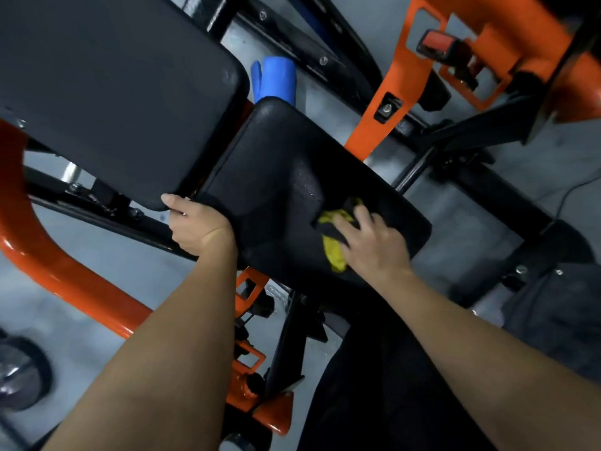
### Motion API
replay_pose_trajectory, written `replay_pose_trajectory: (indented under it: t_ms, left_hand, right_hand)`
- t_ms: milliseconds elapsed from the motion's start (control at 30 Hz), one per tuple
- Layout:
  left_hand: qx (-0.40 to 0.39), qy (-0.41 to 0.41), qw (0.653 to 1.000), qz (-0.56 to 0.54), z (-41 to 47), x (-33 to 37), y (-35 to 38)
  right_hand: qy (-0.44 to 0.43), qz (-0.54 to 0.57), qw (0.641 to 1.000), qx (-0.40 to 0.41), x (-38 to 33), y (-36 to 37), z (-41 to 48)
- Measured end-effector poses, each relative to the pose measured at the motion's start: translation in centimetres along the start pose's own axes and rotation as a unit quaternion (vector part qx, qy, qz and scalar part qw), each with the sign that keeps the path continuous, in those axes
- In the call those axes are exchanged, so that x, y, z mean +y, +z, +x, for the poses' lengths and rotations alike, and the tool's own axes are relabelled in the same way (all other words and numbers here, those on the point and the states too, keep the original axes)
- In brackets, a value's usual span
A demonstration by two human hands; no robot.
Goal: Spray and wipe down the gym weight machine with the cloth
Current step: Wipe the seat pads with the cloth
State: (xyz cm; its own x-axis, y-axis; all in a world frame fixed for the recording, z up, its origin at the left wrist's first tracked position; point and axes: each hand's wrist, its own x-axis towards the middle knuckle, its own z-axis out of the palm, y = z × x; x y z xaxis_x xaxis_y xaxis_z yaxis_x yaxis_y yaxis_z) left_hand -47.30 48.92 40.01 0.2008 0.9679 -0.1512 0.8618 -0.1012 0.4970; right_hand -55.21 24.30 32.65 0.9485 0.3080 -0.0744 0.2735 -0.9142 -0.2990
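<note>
The weight machine has a black seat pad (279, 177) and a larger black back pad (113, 92) on an orange and black frame (58, 255). My right hand (370, 242) presses a yellow and black cloth (335, 242) flat onto the seat pad, fingers spread over it. Small wet drops (309, 190) glisten on the pad just beyond the cloth. My left hand (195, 222) grips the near corner of the back pad, thumb on its edge. A blue object (276, 79), possibly the spray bottle, shows behind the seat pad, partly hidden.
Grey floor (471, 229) lies under the machine. Orange brackets (406, 76) and black bars cross at the upper right. A round weight plate (22, 372) lies at the lower left. My dark trouser leg (390, 385) is at the bottom right.
</note>
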Motion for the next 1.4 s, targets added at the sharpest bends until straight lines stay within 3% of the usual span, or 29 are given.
replay_pose_trajectory:
  t_ms: [100,167,333,400,567,700,867,967,1033,1133,1267,1400]
  left_hand:
    - [0.005,0.005,1.0,-0.01,0.0,-0.1,0.1]
    - [0.008,0.002,1.0,-0.002,-0.1,-0.2,0.2]
    - [0.001,0.002,1.0,0.01,-0.2,-0.1,0.1]
    - [0.002,0.005,1.0,0.015,-0.2,-0.1,0.0]
    - [-0.007,0.002,1.0,0.002,-0.4,0.0,-0.2]
    - [-0.008,0.002,1.0,0.006,-0.6,0.0,-0.3]
    - [-0.004,0.002,1.0,0.015,-0.5,-0.1,-0.3]
    - [0.001,0.009,1.0,0.015,-0.5,-0.3,0.0]
    - [-0.001,0.013,1.0,0.017,-0.5,-0.4,0.0]
    - [-0.006,0.005,1.0,0.006,-0.5,-0.2,-0.1]
    - [-0.002,0.008,1.0,0.017,-0.5,-0.1,-0.2]
    - [-0.005,0.005,1.0,0.019,-0.6,0.0,-0.4]
  right_hand:
    - [0.01,-0.003,0.995,-0.096,2.7,0.6,-4.7]
    - [0.011,0.009,0.996,-0.09,2.9,0.1,-4.5]
    - [0.04,0.18,0.977,0.106,-2.9,-7.4,4.9]
    - [0.036,0.229,0.963,0.142,-5.7,-9.4,9.7]
    - [0.008,0.146,0.988,0.058,-7.4,-5.7,12.6]
    - [0.019,0.154,0.988,0.022,-3.9,-1.9,4.8]
    - [0.033,0.084,0.986,-0.143,2.7,2.1,-8.7]
    - [0.066,0.05,0.972,-0.221,2.5,1.5,-9.4]
    - [0.052,0.057,0.979,-0.188,0.8,0.1,-7.4]
    - [0.025,0.128,0.99,-0.056,-2.3,-2.8,-2.0]
    - [0.079,0.18,0.975,0.107,-5.8,-6.2,8.2]
    - [0.055,0.181,0.981,0.033,-5.3,-4.7,10.0]
